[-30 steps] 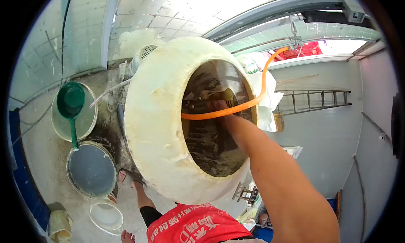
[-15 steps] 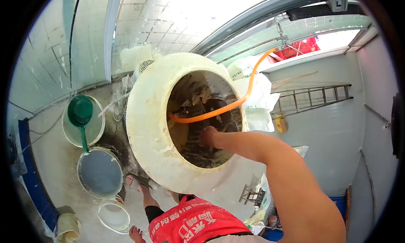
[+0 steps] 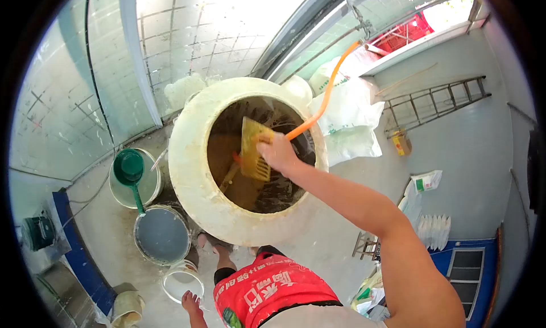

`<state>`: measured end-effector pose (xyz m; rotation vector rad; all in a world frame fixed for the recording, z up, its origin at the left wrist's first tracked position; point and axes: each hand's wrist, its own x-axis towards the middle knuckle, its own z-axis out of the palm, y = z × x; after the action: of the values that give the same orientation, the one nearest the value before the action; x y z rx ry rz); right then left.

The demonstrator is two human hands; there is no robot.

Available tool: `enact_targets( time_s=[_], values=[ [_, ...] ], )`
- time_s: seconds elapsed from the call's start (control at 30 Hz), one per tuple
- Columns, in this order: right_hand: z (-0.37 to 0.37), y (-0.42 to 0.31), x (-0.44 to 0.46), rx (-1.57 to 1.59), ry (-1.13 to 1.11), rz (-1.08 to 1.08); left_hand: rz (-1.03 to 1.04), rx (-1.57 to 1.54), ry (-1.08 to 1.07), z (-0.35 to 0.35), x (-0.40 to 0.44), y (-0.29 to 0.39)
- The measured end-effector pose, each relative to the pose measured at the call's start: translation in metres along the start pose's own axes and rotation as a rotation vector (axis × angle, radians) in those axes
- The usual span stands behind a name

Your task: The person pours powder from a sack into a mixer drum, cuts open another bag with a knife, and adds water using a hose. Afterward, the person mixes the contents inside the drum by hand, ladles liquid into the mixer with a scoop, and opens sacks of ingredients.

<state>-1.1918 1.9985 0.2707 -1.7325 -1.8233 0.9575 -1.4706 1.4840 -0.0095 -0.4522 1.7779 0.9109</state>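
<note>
Inside the mouth of a large pale drum (image 3: 190,174), my right hand (image 3: 278,153) is closed on a yellow plastic scraper (image 3: 255,140). The scraper is flat with toothed slots along its lower end, tilted above the murky brown liquid (image 3: 242,191). An orange hose (image 3: 325,103) runs over the rim and passes behind my hand and the scraper; its reddish end shows to their left. My left hand (image 3: 192,300) hangs low at my side with fingers apart and nothing in it, close to a small white bucket (image 3: 182,281).
Left of the drum stand a bucket of greyish liquid (image 3: 163,236) and another bucket (image 3: 149,192) with a green dipper (image 3: 129,167) across it. White sacks (image 3: 350,120) lie behind the drum at right. A ladder (image 3: 435,106) and a small yellow box (image 3: 401,144) are further right.
My right hand has come up from deep in the drum, bringing the yellow scraper into plain sight. The whole view has shifted and turned slightly. My left hand still hangs at my side.
</note>
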Motion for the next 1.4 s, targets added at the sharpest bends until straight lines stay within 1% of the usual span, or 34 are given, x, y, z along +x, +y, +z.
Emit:
enact_targets(
  time_s=[0.03, 0.1, 0.13, 0.2, 0.23, 0.33, 0.37, 0.43, 0.47, 0.53, 0.57, 0.73, 0.8, 0.83, 0.87, 0.93, 1.0, 1.03, 1.1, 1.13, 1.2, 1.23, 1.3, 1.33, 1.37, 1.4],
  values=[
    [0.010, 0.026, 0.018, 0.264, 0.033, 0.148, -0.001, 0.018, 0.009, 0.000, -0.002, 0.004],
    [0.006, 0.004, 0.032, 0.506, 0.049, 0.572, 0.003, 0.046, 0.023, -0.002, 0.005, 0.002],
    [0.012, 0.009, 0.041, 0.518, 0.053, 0.583, -0.007, 0.050, 0.003, -0.004, 0.009, 0.000],
    [0.024, 0.021, 0.062, 0.660, 0.202, 0.716, -0.015, 0.075, -0.015, -0.001, 0.003, 0.006],
    [0.030, 0.027, 0.071, 0.668, 0.205, 0.726, -0.013, 0.087, -0.011, 0.003, -0.001, 0.009],
    [0.038, 0.027, 0.090, 0.771, 0.454, 0.833, -0.009, 0.060, 0.007, 0.016, -0.011, 0.014],
    [0.038, 0.027, 0.096, 0.774, 0.455, 0.836, -0.007, 0.063, 0.010, 0.019, -0.013, 0.014],
    [0.036, 0.025, 0.107, 0.802, 0.470, 0.989, -0.018, 0.064, 0.013, 0.026, -0.017, 0.015],
    [0.038, 0.027, 0.111, 0.803, 0.469, 0.990, -0.006, 0.065, 0.011, 0.026, -0.015, 0.011],
    [0.039, 0.035, 0.116, 0.678, 0.518, 1.000, -0.001, 0.057, 0.000, 0.023, -0.011, 0.005],
    [0.039, 0.045, 0.122, 0.676, 0.517, 1.001, 0.003, 0.051, -0.014, 0.021, -0.009, 0.002],
    [0.043, 0.142, 0.172, -0.147, 0.121, 0.916, -0.059, 0.043, 0.032, 0.017, -0.009, 0.000],
    [0.050, 0.144, 0.170, 0.034, 0.293, 1.031, -0.087, 0.059, 0.063, 0.011, -0.010, -0.003],
    [0.053, 0.143, 0.168, 0.023, 0.286, 1.044, -0.083, 0.048, 0.036, 0.010, -0.011, -0.003],
    [0.055, 0.139, 0.164, -0.112, 0.282, 0.928, -0.077, 0.043, 0.008, 0.007, -0.010, -0.001],
    [0.053, 0.120, 0.154, -0.253, 0.272, 0.823, -0.098, 0.046, 0.016, 0.005, -0.006, -0.001],
    [0.054, 0.099, 0.148, -0.294, 0.430, 0.614, -0.101, 0.044, 0.023, 0.009, -0.007, 0.001],
    [0.061, 0.108, 0.153, -0.299, 0.422, 0.622, -0.110, 0.049, 0.029, 0.012, -0.007, 0.004],
    [0.072, 0.121, 0.161, -0.527, 0.484, 0.374, -0.093, 0.049, 0.016, 0.015, -0.010, 0.007],
    [0.074, 0.129, 0.162, -0.533, 0.476, 0.380, -0.087, 0.040, -0.016, 0.014, -0.010, 0.006],
    [0.068, 0.116, 0.159, -0.357, 0.420, 0.241, -0.096, 0.057, -0.030, 0.016, -0.011, 0.005],
    [0.068, 0.114, 0.159, -0.359, 0.416, 0.247, -0.096, 0.072, -0.047, 0.016, -0.012, 0.005],
    [0.067, 0.115, 0.166, -0.510, 0.490, 0.050, -0.105, 0.074, -0.037, 0.018, -0.013, 0.004],
    [0.066, 0.117, 0.168, -0.507, 0.460, -0.032, -0.110, 0.076, -0.031, 0.019, -0.014, 0.003],
    [0.065, 0.112, 0.171, -0.506, 0.459, -0.026, -0.110, 0.081, -0.029, 0.019, -0.016, 0.002],
    [0.063, 0.103, 0.175, -0.619, 0.342, -0.079, -0.113, 0.086, -0.027, 0.019, -0.016, 0.001]
  ],
)
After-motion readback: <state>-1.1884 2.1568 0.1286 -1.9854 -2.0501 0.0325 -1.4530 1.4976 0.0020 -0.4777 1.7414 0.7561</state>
